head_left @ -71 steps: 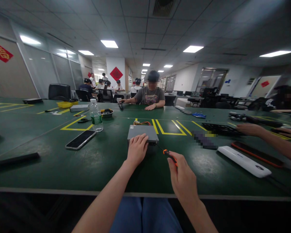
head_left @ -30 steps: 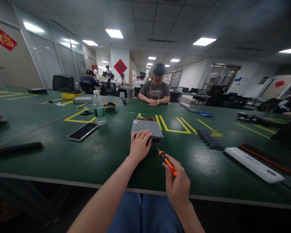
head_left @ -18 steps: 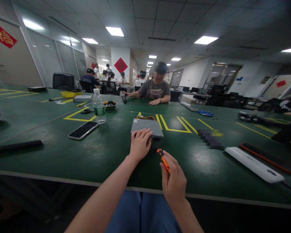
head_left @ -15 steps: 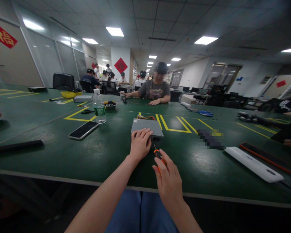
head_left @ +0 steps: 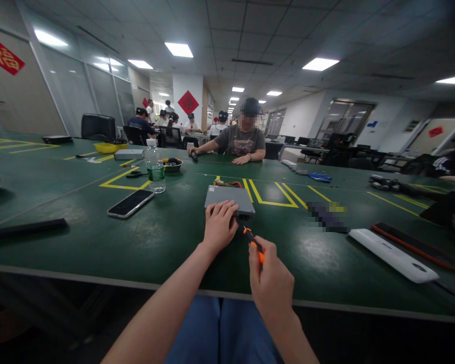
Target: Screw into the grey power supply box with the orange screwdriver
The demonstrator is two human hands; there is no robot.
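Note:
A grey metal computer power supply (head_left: 238, 198) lies flat on the green table, with a bundle of coloured wires (head_left: 227, 184) at its far side. My left hand (head_left: 219, 226) grips its near left part, fingers over the top and closed against the near edge. In my right hand (head_left: 273, 278) is an orange and black screwdriver (head_left: 255, 242), closed in the fingers. The thin tip points up and left toward the near face of the power supply, a little apart from it.
Left of the power supply are a phone (head_left: 131, 203), a water bottle (head_left: 155, 169) and a metal bowl (head_left: 173, 167). To the right lie a long white device (head_left: 392, 255) and a dark orange-edged tray (head_left: 415, 245). A person (head_left: 242, 141) sits across the table.
My right hand has closed its fingers around the screwdriver's handle and shifted slightly right and down. The left hand stays on the power supply. The person opposite has moved a hand onto a dark object.

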